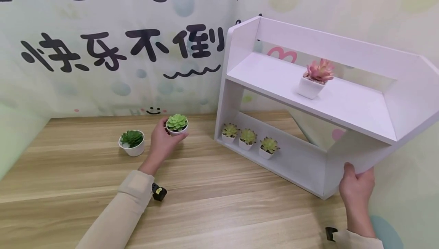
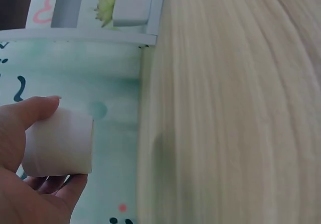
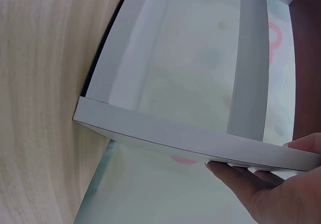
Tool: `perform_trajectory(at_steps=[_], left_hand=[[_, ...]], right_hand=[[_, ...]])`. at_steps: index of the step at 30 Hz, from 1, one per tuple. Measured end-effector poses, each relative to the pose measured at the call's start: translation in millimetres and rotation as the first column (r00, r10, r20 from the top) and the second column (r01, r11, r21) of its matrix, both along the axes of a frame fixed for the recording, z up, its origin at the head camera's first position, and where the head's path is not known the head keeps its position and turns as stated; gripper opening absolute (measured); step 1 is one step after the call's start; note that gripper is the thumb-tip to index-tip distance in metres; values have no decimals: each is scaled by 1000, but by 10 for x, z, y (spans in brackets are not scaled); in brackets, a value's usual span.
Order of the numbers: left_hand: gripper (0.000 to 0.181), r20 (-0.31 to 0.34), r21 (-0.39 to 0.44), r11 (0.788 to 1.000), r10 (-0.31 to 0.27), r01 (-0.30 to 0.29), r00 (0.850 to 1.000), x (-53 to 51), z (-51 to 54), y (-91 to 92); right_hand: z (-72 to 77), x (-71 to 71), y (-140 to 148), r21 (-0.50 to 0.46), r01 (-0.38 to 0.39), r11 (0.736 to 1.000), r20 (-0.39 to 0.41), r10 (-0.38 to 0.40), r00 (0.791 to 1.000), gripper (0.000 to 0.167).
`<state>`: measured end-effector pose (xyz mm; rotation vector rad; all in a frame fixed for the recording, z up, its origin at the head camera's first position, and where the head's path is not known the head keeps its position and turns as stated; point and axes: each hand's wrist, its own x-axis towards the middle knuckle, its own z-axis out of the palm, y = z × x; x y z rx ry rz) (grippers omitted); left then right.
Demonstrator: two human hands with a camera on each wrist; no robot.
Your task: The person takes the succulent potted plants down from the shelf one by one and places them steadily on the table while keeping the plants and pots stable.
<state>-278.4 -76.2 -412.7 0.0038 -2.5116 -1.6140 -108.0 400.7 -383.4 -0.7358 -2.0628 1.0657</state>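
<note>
two hands are occupied. left of centre in the head view, a potted light green succulent (image 1: pixel 177 122) is grasped by the left hand (image 1: pixel 163 137). at the lower right, the side panel (image 1: pixel 353 153) of the white shelf (image 1: pixel 277 77) is gripped between thumb and fingers of the right hand (image 1: pixel 358 187). three small succulents (image 1: pixel 247 138) are lined up on the lower board (image 1: pixel 298 163), a pink succulent (image 1: pixel 316 78) is set on the upper board (image 1: pixel 356 108), and a dark green succulent (image 1: pixel 133 143) is placed on the table (image 1: pixel 219 211), farther left. if the shelf is jerked or tipped by the right hand, the plants on it could be toppled; if the held plant is pinched too loosely, it could be dropped.
</note>
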Motion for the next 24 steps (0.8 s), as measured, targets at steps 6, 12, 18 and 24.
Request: perform_trajectory(at_steps=[6, 12, 18, 24], left_hand=[[77, 16, -22, 1000, 11, -11, 1000, -9, -96, -71], [80, 61, -56, 998, -4, 7, 998, 2, -139, -118], [82, 119, -87, 996, 3, 8, 993, 12, -188, -170], [81, 143, -89, 996, -2, 15, 990, 24, -224, -222]], right_hand=[[-8, 0, 7, -2, 1, 1000, -2, -1, 1000, 44], [-11, 3, 20, -4, -4, 1000, -1, 4, 1000, 44], [0, 4, 10, 1, -3, 1000, 4, 3, 1000, 44], [3, 1, -2, 5, -4, 1000, 8, 4, 1000, 45]])
